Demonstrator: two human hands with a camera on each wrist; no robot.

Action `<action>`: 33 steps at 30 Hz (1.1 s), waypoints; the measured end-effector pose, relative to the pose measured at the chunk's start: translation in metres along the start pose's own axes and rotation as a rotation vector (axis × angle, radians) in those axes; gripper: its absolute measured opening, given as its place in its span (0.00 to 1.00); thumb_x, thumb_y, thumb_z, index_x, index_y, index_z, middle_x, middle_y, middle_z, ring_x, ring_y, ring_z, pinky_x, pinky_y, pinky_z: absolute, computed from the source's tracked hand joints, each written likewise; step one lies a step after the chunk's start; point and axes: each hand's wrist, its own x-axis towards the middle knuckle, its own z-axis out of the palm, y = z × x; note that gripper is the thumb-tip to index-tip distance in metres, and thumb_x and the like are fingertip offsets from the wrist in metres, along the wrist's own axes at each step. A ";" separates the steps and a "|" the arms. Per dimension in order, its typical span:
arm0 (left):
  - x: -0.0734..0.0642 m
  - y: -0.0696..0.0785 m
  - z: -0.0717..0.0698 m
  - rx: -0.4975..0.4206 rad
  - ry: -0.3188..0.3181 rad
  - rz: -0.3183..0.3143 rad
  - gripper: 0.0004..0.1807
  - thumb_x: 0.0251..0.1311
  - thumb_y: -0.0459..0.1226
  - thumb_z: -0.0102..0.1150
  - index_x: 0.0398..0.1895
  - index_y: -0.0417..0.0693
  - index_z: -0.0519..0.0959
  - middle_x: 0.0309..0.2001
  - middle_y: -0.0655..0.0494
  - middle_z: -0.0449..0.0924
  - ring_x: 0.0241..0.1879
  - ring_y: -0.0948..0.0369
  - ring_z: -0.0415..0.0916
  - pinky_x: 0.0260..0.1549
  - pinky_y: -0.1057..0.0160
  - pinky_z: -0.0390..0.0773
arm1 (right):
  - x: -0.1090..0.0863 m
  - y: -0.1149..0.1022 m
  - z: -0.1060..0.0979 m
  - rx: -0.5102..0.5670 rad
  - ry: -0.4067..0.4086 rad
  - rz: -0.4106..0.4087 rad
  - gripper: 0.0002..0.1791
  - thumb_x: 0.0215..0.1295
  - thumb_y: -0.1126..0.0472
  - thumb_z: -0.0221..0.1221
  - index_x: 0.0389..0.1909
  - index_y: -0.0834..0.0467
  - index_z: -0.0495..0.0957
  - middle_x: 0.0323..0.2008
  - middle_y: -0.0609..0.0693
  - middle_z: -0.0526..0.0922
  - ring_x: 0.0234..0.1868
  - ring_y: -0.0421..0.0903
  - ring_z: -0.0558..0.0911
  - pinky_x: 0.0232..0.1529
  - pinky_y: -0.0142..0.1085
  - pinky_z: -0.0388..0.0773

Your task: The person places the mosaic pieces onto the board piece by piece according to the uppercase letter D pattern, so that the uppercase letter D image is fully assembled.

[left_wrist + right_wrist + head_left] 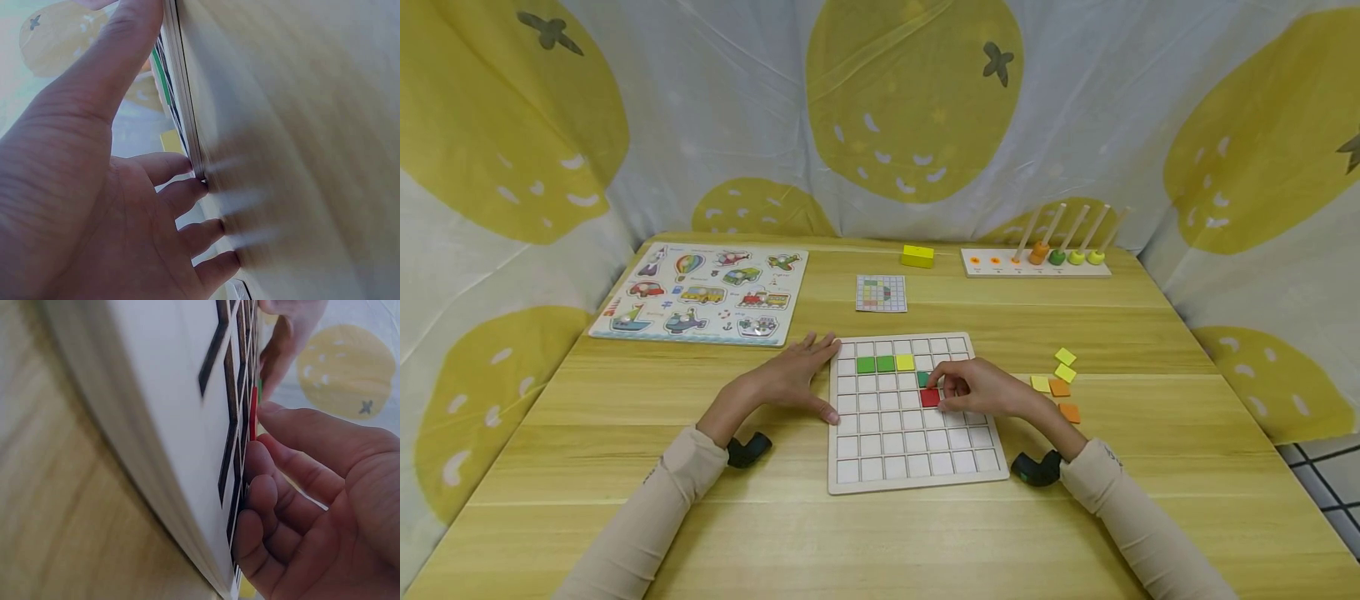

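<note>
A white grid board [880, 472] with a wooden frame lies at the middle of the table. My left hand [793, 379], fingers spread, rests at its left edge, thumb at the rim; the left wrist view shows the fingertips [206, 187] down at the board's side. My right hand [981, 387] is over the board's right part, its thumb and index finger at the edges of a red square tile [929, 398], pinching it. Just above that is a dark green tile [923, 379], partly behind the index finger. Two green tiles [876, 364] and a yellow tile [905, 362] sit in an upper row.
Loose yellow tiles [1065, 372] and orange tiles [1069, 413] lie right of the board. Behind it are a pattern card [882, 293] and a yellow block [917, 256]. A vehicle puzzle [700, 292] lies back left, a peg stand [992, 268] back right. Patterned curtains surround the table.
</note>
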 end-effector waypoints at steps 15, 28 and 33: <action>0.000 0.000 0.000 0.007 0.003 0.005 0.65 0.41 0.61 0.71 0.75 0.39 0.47 0.76 0.42 0.39 0.74 0.40 0.31 0.70 0.42 0.40 | -0.001 0.000 -0.004 0.018 -0.014 0.030 0.13 0.62 0.62 0.64 0.48 0.55 0.78 0.27 0.43 0.76 0.25 0.39 0.71 0.26 0.28 0.67; 0.000 0.000 0.001 0.011 0.009 0.013 0.65 0.41 0.62 0.71 0.75 0.39 0.47 0.76 0.42 0.40 0.74 0.40 0.31 0.70 0.42 0.40 | -0.019 0.007 -0.029 -0.017 0.095 0.061 0.14 0.63 0.60 0.63 0.49 0.57 0.78 0.30 0.44 0.78 0.30 0.43 0.76 0.32 0.33 0.75; 0.000 -0.001 0.001 0.010 0.009 0.008 0.65 0.41 0.62 0.71 0.75 0.39 0.47 0.76 0.42 0.40 0.74 0.40 0.31 0.70 0.42 0.40 | -0.033 0.016 -0.042 -0.027 0.152 0.089 0.15 0.64 0.60 0.62 0.51 0.58 0.78 0.33 0.46 0.80 0.32 0.44 0.77 0.34 0.36 0.77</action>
